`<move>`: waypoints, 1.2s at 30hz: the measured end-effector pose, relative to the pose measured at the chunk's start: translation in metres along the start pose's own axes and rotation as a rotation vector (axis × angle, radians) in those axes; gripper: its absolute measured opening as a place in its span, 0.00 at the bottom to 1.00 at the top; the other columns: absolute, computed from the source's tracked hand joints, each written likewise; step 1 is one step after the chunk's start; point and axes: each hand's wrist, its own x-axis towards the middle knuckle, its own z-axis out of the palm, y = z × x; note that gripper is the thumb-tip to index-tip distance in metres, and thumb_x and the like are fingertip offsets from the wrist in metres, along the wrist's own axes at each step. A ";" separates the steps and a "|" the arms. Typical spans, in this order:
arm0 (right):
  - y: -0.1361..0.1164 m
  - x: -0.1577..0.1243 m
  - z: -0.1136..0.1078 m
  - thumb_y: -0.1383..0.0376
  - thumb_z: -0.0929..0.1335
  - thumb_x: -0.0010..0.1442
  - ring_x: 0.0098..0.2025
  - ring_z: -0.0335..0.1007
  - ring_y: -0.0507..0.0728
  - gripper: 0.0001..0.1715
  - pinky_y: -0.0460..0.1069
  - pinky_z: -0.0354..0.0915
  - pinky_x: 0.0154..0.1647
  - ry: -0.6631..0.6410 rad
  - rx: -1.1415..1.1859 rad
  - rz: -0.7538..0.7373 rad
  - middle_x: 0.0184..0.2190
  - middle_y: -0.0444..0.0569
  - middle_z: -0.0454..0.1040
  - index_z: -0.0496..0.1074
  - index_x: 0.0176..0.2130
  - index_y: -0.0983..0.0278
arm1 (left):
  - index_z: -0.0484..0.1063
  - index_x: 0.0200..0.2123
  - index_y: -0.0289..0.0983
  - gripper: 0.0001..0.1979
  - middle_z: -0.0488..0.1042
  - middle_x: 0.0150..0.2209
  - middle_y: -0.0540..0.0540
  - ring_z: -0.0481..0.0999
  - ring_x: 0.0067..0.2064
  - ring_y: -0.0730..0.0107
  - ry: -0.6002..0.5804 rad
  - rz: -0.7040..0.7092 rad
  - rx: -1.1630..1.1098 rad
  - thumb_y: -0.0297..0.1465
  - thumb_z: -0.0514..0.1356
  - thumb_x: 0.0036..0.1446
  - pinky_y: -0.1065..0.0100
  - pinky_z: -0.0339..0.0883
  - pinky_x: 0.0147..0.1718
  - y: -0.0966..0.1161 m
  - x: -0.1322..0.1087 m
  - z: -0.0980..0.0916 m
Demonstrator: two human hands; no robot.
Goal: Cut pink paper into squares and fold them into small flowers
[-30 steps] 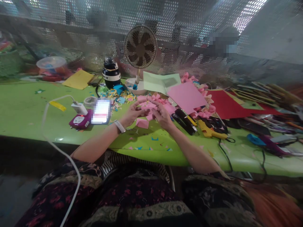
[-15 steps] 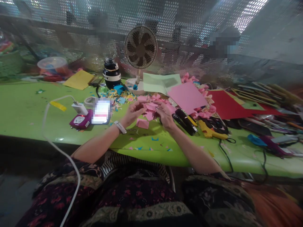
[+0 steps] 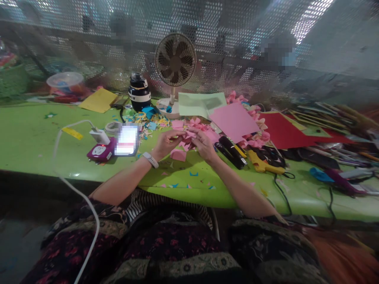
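My left hand [image 3: 166,143] and my right hand [image 3: 203,145] meet over the middle of the green table [image 3: 29,138], both pinched on a small folded pink paper piece [image 3: 186,139] held between them. A white band sits on my left wrist. Just below the hands a loose pink paper square [image 3: 178,154] lies on the table. More small pink pieces [image 3: 195,123] are heaped right behind the hands.
A lit phone [image 3: 126,140] and magenta charger [image 3: 100,151] with white cable lie left. A small fan [image 3: 175,63] and black bottle [image 3: 139,93] stand behind. Pink sheet [image 3: 233,120], red sheet [image 3: 284,130], black stapler [image 3: 232,152], yellow glue gun [image 3: 262,163] and pens lie right.
The hands have drawn a little closer and turned the pink piece between the fingers. Nothing else on the table moved.
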 end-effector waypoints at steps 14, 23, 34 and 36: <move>-0.010 0.002 -0.004 0.64 0.69 0.64 0.29 0.77 0.54 0.13 0.52 0.78 0.34 0.084 0.068 0.163 0.31 0.44 0.80 0.72 0.49 0.59 | 0.79 0.54 0.35 0.20 0.83 0.51 0.37 0.84 0.49 0.60 0.034 -0.134 -0.196 0.38 0.68 0.62 0.62 0.81 0.46 -0.003 0.002 0.002; -0.007 0.004 -0.001 0.59 0.69 0.61 0.26 0.76 0.55 0.17 0.53 0.77 0.32 0.052 0.059 0.141 0.27 0.43 0.78 0.71 0.50 0.60 | 0.78 0.54 0.34 0.22 0.84 0.44 0.40 0.84 0.41 0.67 -0.030 -0.298 -0.284 0.37 0.69 0.59 0.65 0.81 0.39 -0.008 0.004 -0.004; -0.006 -0.008 0.000 0.63 0.67 0.61 0.48 0.77 0.67 0.18 0.61 0.75 0.47 0.163 -0.872 -0.333 0.50 0.61 0.79 0.71 0.51 0.64 | 0.82 0.46 0.33 0.23 0.85 0.44 0.37 0.86 0.45 0.59 -0.046 -0.265 -0.313 0.43 0.74 0.53 0.58 0.82 0.45 -0.007 0.001 0.002; -0.006 -0.007 0.001 0.65 0.66 0.63 0.50 0.76 0.67 0.15 0.60 0.74 0.48 0.164 -0.989 -0.386 0.49 0.61 0.79 0.72 0.49 0.64 | 0.82 0.45 0.33 0.23 0.85 0.43 0.37 0.86 0.44 0.58 -0.060 -0.268 -0.321 0.44 0.74 0.53 0.58 0.82 0.45 -0.008 0.000 0.004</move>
